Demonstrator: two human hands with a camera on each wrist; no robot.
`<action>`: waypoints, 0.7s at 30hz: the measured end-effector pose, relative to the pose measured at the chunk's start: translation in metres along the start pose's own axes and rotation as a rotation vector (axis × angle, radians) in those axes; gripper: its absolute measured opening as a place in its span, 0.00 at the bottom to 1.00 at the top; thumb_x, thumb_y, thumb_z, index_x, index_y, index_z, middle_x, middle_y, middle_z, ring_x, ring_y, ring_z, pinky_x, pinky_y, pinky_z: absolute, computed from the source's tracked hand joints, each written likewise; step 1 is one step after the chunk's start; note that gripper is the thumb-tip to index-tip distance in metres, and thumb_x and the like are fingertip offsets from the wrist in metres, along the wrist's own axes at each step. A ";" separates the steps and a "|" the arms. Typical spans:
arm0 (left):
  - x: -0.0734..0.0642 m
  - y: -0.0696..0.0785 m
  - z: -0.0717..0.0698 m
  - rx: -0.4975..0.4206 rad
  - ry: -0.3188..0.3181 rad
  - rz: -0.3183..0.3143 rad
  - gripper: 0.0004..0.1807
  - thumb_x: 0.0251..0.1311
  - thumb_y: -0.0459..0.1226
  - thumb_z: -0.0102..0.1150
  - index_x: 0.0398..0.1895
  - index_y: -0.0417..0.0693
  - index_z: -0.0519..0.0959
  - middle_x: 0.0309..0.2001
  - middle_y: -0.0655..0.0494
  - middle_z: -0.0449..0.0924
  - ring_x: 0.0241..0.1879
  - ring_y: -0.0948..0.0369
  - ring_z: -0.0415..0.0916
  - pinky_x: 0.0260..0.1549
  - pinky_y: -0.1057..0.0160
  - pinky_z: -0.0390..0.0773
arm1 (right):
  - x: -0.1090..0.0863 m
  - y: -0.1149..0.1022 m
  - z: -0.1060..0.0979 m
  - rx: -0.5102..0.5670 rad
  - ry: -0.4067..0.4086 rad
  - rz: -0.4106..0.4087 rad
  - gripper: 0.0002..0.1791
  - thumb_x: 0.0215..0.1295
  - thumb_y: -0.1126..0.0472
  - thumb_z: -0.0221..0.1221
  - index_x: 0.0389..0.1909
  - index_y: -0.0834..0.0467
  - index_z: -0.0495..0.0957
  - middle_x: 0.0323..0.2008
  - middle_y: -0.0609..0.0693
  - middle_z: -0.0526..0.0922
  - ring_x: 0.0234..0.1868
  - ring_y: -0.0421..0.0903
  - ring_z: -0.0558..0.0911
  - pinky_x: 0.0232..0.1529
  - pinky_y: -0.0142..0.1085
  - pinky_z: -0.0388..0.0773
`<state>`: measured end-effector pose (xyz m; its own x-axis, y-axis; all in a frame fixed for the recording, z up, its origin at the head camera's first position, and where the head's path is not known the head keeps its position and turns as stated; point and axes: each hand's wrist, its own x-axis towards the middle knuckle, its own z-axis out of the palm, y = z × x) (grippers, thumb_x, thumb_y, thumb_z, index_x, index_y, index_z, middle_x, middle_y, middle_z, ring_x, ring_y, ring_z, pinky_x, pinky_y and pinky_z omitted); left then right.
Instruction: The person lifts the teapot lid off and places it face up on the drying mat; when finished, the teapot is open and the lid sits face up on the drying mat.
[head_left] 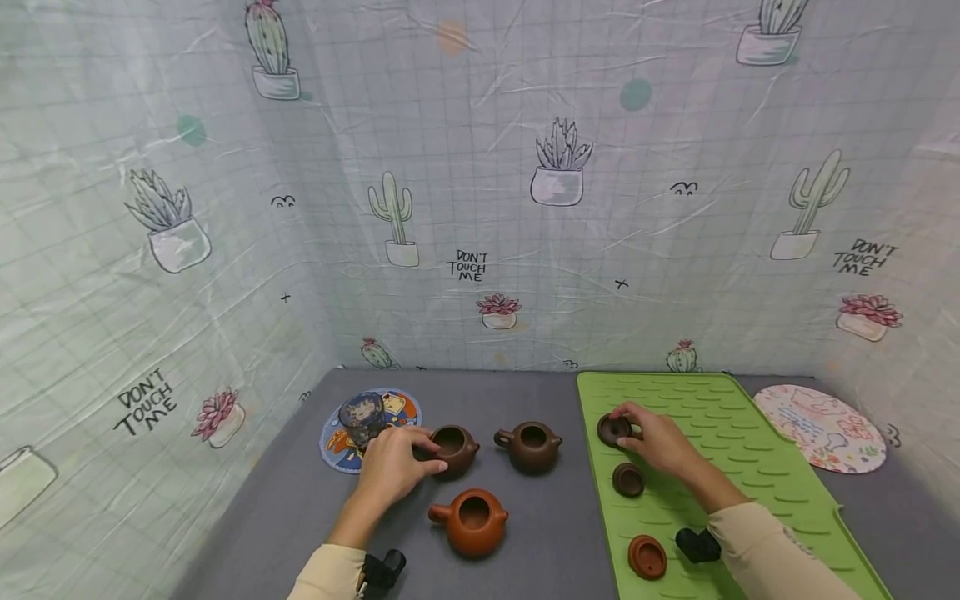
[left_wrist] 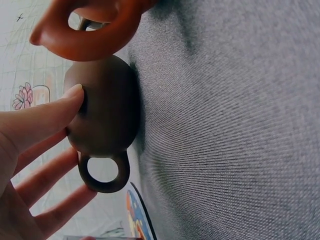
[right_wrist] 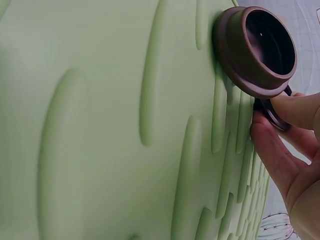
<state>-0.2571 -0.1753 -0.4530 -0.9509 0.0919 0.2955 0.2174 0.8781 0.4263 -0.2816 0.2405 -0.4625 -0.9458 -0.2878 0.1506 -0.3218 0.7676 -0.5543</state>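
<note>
My left hand [head_left: 396,462] grips the left dark brown teapot [head_left: 459,461], which has no lid on. In the left wrist view the thumb lies against that teapot's body [left_wrist: 107,110], and the other fingers reach behind it near the handle. With my right hand [head_left: 663,443] I pinch the rim of a dark lid [head_left: 609,430] at the green mat's far left. Closer to me on the mat lie a second dark lid [head_left: 628,480], hollow side up, and a reddish-brown lid [head_left: 647,557]. In the right wrist view the second lid [right_wrist: 235,55] partly hides the pinched one.
Another dark brown teapot [head_left: 534,458] and an orange-brown teapot [head_left: 487,542], both lidless, stand on the grey cloth [head_left: 555,533]. Behind my left hand, a clear glass vessel [head_left: 363,417] sits on a round blue mat [head_left: 333,454]. A round floral mat [head_left: 832,429] lies right of the green mat [head_left: 720,417].
</note>
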 end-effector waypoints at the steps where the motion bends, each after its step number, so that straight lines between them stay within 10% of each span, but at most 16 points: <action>1: 0.000 0.000 0.000 0.000 -0.004 -0.003 0.10 0.42 0.47 0.83 0.29 0.60 0.92 0.50 0.60 0.90 0.53 0.49 0.85 0.58 0.39 0.77 | 0.000 0.000 0.000 -0.003 0.003 0.001 0.19 0.64 0.68 0.66 0.55 0.61 0.76 0.56 0.69 0.83 0.55 0.67 0.84 0.46 0.52 0.86; 21: 0.000 0.001 -0.001 -0.009 -0.003 -0.014 0.11 0.41 0.47 0.84 0.28 0.60 0.92 0.49 0.60 0.90 0.54 0.49 0.85 0.58 0.38 0.76 | 0.000 0.002 0.001 0.011 0.023 -0.001 0.19 0.63 0.68 0.67 0.54 0.61 0.77 0.57 0.72 0.82 0.52 0.68 0.86 0.43 0.52 0.86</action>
<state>-0.2564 -0.1746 -0.4517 -0.9543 0.0812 0.2874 0.2063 0.8752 0.4376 -0.2818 0.2413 -0.4644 -0.9462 -0.2751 0.1703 -0.3226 0.7610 -0.5629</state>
